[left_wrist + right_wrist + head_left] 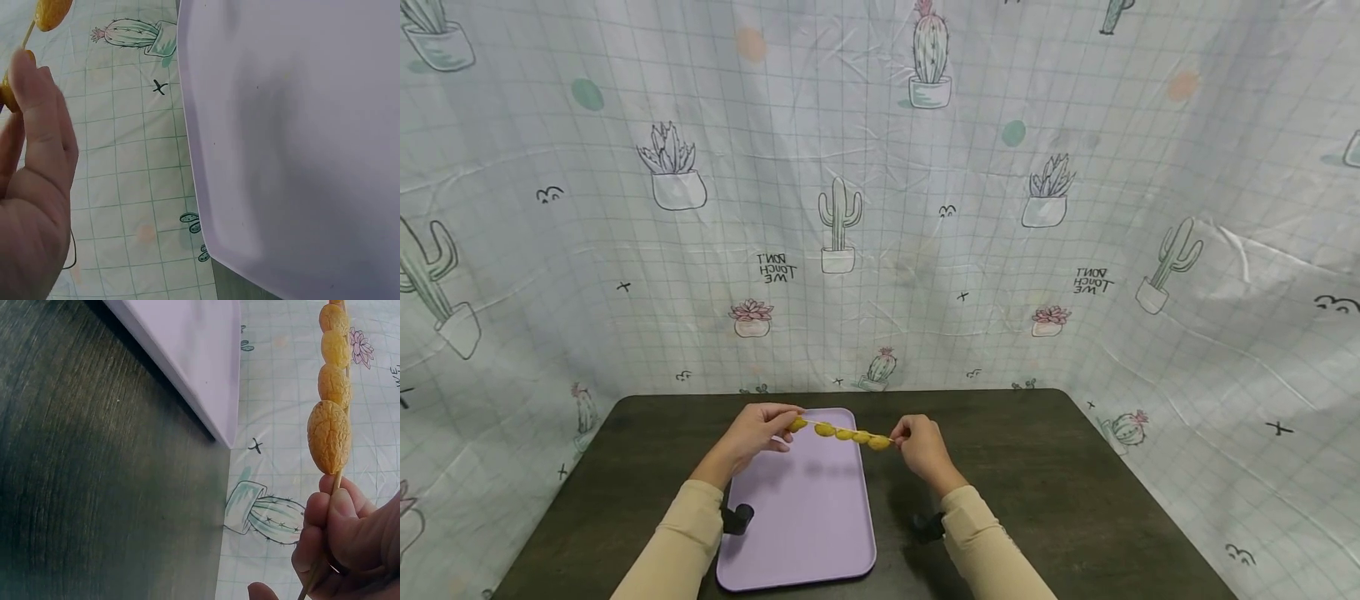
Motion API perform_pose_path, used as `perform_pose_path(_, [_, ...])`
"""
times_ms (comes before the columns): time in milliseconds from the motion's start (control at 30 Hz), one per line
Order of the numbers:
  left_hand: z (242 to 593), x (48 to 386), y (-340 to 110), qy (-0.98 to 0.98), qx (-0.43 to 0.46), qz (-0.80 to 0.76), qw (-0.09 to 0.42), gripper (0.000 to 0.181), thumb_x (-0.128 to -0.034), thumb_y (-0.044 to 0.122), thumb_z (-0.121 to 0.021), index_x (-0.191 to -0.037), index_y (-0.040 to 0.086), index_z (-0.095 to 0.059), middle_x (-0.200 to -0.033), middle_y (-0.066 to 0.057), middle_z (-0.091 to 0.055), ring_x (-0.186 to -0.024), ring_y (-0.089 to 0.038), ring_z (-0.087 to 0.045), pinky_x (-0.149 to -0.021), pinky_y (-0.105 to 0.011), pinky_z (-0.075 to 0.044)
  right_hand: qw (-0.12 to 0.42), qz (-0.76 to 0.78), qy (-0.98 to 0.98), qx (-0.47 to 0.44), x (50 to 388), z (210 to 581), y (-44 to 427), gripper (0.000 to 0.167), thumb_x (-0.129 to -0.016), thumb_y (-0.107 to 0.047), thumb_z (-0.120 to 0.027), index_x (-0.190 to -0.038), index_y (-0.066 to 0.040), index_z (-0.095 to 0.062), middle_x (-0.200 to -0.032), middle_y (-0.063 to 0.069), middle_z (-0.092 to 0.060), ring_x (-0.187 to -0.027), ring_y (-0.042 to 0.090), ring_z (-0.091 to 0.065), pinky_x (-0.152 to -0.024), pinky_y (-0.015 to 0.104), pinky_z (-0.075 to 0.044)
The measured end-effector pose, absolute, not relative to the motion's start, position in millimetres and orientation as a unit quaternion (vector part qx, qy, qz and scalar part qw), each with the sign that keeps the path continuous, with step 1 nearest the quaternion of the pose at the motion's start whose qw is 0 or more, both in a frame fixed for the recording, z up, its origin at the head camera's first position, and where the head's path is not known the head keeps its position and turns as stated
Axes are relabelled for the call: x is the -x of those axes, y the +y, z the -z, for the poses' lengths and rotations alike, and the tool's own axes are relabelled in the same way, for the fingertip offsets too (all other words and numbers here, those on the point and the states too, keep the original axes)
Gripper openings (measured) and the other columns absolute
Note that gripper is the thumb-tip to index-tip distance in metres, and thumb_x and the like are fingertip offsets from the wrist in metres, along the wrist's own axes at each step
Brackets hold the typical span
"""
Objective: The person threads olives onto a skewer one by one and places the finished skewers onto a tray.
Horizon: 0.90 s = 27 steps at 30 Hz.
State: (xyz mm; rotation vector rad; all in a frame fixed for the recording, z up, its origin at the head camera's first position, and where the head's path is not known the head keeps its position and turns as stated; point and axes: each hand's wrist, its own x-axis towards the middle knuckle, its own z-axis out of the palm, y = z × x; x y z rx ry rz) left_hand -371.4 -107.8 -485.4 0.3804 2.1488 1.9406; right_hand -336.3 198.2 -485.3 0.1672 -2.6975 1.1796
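Observation:
A thin wooden skewer carries several wrinkled, oval yellow pieces (844,434), held nearly level above the tray. My right hand (922,450) pinches the bare stick at its right end; in the right wrist view the thumb and fingers (342,503) close round it just below the largest piece (329,436). At the other end, my left hand (756,437) holds a yellow piece (797,423) between thumb and fingers, with a gap of bare stick before the rest. In the left wrist view that piece (9,99) is partly hidden behind the fingers.
A light purple tray (808,517) with a raised rim lies under the left hand and skewer on a dark wooden table (1000,475). A pale curtain (880,233) printed with cacti hangs behind the table and at both sides. Dark straps sit on both wrists.

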Motion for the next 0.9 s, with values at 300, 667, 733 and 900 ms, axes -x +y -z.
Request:
perform_pose_path(300, [485.7,370.0,-105.8,0.717,-0.085,-0.684,0.102,0.030,-0.0997,0.017,-0.067,-0.122,-0.003,-0.071,-0.101,-0.012,-0.073,-0.082,-0.016,-0.070,-0.074,-0.031,-0.061,0.103,-0.388,-0.914,-0.063,337.6,486.3,197.0,0.016,-0.084,0.016,-0.063,-0.080,0.003,-0.071,-0.074,0.011,-0.068,-0.065,0.014,-0.056,-0.058,0.029,-0.048])
perform_pose_path(667, [483.3,365.0,-112.7,0.718,-0.125,-0.675,0.112,0.037,-0.0900,0.004,-0.077,-0.126,-0.002,-0.070,-0.109,-0.013,-0.072,-0.092,-0.019,-0.070,-0.083,-0.038,-0.060,0.099,-0.386,-0.915,-0.067,337.0,485.1,193.1,0.016,-0.083,0.017,-0.062,-0.081,0.004,-0.071,-0.073,0.009,-0.067,-0.066,0.015,-0.056,-0.058,0.030,-0.048])
perform_pose_path(733, [483.5,365.3,-112.7,0.721,-0.119,-0.674,0.113,0.036,-0.0903,0.004,-0.076,-0.126,-0.002,-0.070,-0.109,-0.015,-0.073,-0.091,-0.019,-0.071,-0.083,-0.039,-0.060,0.099,-0.383,-0.916,-0.068,337.1,485.0,192.7,0.016,-0.083,0.017,-0.062,-0.081,0.004,-0.071,-0.074,0.009,-0.067,-0.066,0.015,-0.056,-0.058,0.030,-0.048])
perform_pose_path(900, [484.7,366.0,-113.0,0.729,-0.119,-0.665,0.111,0.035,-0.0919,0.004,-0.074,-0.126,-0.003,-0.069,-0.108,-0.018,-0.072,-0.091,-0.021,-0.072,-0.082,-0.038,-0.060,0.105,-0.376,-0.918,-0.067,337.2,482.9,192.6,0.019,-0.082,0.018,-0.061,-0.079,0.002,-0.071,-0.072,0.006,-0.066,-0.066,0.015,-0.057,-0.059,0.030,-0.050])
